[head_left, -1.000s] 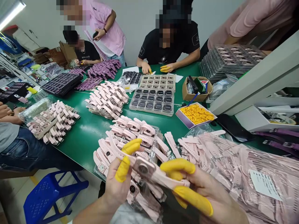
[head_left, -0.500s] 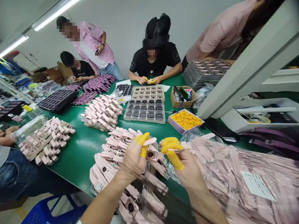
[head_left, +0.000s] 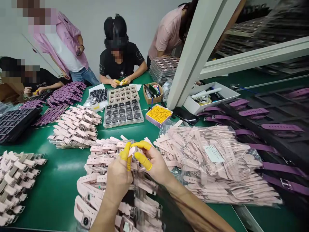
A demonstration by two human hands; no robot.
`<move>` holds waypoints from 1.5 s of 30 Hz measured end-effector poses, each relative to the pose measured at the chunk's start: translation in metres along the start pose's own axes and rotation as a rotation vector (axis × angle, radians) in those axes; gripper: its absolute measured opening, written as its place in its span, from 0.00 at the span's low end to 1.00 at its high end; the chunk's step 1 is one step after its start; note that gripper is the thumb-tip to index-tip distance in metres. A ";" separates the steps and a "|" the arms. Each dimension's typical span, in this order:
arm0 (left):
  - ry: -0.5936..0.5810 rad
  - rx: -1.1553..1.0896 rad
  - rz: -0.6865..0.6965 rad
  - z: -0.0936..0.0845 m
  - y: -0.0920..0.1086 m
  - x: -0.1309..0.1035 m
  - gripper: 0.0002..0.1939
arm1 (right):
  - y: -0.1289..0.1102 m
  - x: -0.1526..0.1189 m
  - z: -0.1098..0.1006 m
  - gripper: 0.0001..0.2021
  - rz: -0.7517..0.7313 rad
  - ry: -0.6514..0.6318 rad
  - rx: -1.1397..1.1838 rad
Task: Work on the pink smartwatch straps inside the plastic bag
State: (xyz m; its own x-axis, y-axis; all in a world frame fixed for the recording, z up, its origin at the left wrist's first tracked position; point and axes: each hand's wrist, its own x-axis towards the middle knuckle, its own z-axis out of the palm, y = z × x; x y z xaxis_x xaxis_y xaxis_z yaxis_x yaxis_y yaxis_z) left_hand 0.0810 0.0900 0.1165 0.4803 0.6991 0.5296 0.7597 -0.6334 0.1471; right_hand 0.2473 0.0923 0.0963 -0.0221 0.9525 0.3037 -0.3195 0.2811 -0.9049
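My left hand [head_left: 119, 174], with yellow finger cots on its fingertips, pinches a pale pink watch strap [head_left: 131, 151]. Close against it, my right hand [head_left: 155, 161] also wears yellow cots; its thumb and forefinger are closed on a small piece with a silvery edge, largely hidden by the fingers. Both hands are above a stack of clear trays holding pink-strapped smartwatches [head_left: 85, 196]. Right of the hands lies a big heap of pink watch straps in clear plastic bags [head_left: 193, 161], a white label on top.
More pink-strapped watches [head_left: 74, 125] are stacked at left. Beyond stand a tray of dark watch faces [head_left: 123, 114], a box of yellow finger cots [head_left: 159, 115] and a white bin [head_left: 212, 93]. A grey post [head_left: 190, 58] rises at right, near purple straps [head_left: 272, 148]. Co-workers sit and stand opposite.
My hands have come together from apart, the right one moving in to the strap in the left. The view has turned right, showing more of the bagged straps and purple straps.
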 end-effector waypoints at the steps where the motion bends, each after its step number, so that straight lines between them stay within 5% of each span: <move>1: 0.007 0.046 0.015 0.000 0.000 0.001 0.35 | -0.002 0.002 -0.001 0.14 -0.003 0.004 -0.017; 6: 0.038 0.181 0.044 0.000 0.006 0.003 0.35 | -0.009 0.004 -0.003 0.15 0.019 0.004 -0.130; 14: 0.049 0.175 0.018 -0.001 0.013 0.003 0.34 | -0.003 0.001 0.002 0.19 0.248 0.039 0.184; 21: 0.065 0.205 0.036 -0.003 0.017 0.010 0.15 | 0.000 0.000 0.013 0.20 0.262 0.150 0.150; 25: 0.053 0.163 -0.013 -0.004 0.015 0.007 0.13 | -0.002 0.000 0.011 0.19 0.308 0.024 0.069; 28: -0.046 -0.151 -0.138 -0.007 0.015 0.001 0.13 | -0.003 0.000 0.003 0.16 0.216 -0.013 -0.171; 32: -0.123 -0.610 -0.293 -0.008 0.015 -0.002 0.26 | -0.002 -0.001 -0.003 0.11 -0.163 -0.017 -0.512; 37: 0.078 -0.579 -0.263 -0.004 0.010 0.002 0.22 | -0.003 -0.001 -0.002 0.11 -0.353 -0.121 -0.773; 40: 0.211 -0.622 -0.345 -0.004 0.007 0.002 0.19 | -0.003 -0.001 -0.001 0.11 -0.256 -0.199 -0.812; 45: 0.514 -0.825 -0.694 -0.009 0.000 0.006 0.18 | -0.002 -0.004 -0.001 0.09 -0.058 -0.287 -0.788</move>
State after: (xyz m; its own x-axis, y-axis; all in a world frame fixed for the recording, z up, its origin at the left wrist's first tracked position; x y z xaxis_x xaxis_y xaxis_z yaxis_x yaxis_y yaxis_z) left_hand 0.0800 0.0918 0.1270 -0.2960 0.8807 0.3697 0.1863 -0.3264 0.9267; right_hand 0.2493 0.0882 0.0967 -0.2997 0.8974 0.3239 0.4250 0.4296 -0.7968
